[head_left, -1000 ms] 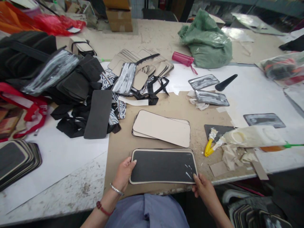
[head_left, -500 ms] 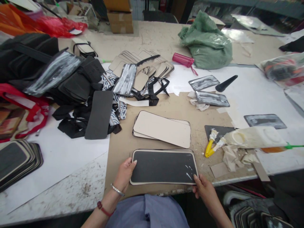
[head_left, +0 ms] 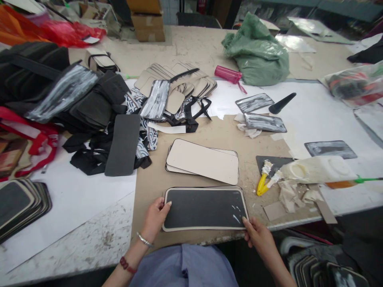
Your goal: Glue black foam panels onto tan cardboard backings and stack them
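Note:
A black rounded panel with a cream border point(head_left: 205, 208) lies flat on the brown cardboard sheet point(head_left: 224, 135) at the table's near edge. My left hand point(head_left: 154, 218) grips the panel's left end, thumb on top. My right hand point(head_left: 256, 234) holds its lower right corner. Just beyond the panel sits a small stack of cream panels point(head_left: 203, 161).
A yellow-handled brush point(head_left: 263, 181) and a glue-smeared white container point(head_left: 318, 169) lie to the right. Black fabric and straps point(head_left: 89, 115) are piled at the left, more panel stacks point(head_left: 20, 203) at the far left. A green bag point(head_left: 257, 52) and a pink bottle point(head_left: 228, 74) sit farther back.
Both hands keep their hold on the black panel; only the view has shifted slightly.

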Motion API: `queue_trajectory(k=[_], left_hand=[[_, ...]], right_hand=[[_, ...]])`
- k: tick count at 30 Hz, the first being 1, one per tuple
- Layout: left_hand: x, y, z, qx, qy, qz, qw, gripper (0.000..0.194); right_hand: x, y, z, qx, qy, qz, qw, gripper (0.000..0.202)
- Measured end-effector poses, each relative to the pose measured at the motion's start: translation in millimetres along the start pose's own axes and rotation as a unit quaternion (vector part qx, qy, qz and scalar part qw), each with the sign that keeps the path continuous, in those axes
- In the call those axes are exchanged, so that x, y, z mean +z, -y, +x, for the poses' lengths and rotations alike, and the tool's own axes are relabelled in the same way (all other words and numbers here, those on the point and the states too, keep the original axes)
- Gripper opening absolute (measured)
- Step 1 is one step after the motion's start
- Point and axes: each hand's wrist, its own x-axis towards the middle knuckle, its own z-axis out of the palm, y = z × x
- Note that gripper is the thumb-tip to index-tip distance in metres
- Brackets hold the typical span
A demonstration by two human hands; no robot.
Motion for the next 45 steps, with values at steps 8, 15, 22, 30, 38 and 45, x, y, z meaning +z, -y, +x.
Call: queue_trajectory(k=[8, 15, 22, 30, 38, 45], left_hand=[[-2.2, 17.3, 2.8, 0.035, -0.038, 0.084, 0.995, 0.017], [-0.7, 15.6, -0.4, 0.041, -0.038, 0.100, 0.993, 0.023], [-8.1, 21.7, 0.0, 0.051, -0.053, 0.150, 0.986, 0.027], [-11.9, 14.7, 2.7, 0.056, -0.063, 0.141, 0.986, 0.023], [-15.1, 25.5, -6.6, 0.173, -0.045, 0.160, 0.971, 0.032], [-17.0, 36.4, -7.9, 0.292, -0.029, 0.264, 0.919, 0.042]], right_hand=[[-4.4, -5.4, 2.6, -0.003, -0.033, -0.081, 0.996, 0.036], [-9.8, -7.4, 1.3, -0.032, -0.060, -0.195, 0.978, 0.036], [-19.5, 2.9, -3.9, -0.009, -0.066, -0.321, 0.945, 0.034], [-34.6, 13.3, 20.4, -0.050, -0.077, -0.262, 0.961, 0.039], [-31.6, 26.0, 21.5, -0.075, -0.114, -0.177, 0.975, 0.040], [-22.9, 14.3, 17.7, -0.122, -0.139, -0.172, 0.968, 0.043]])
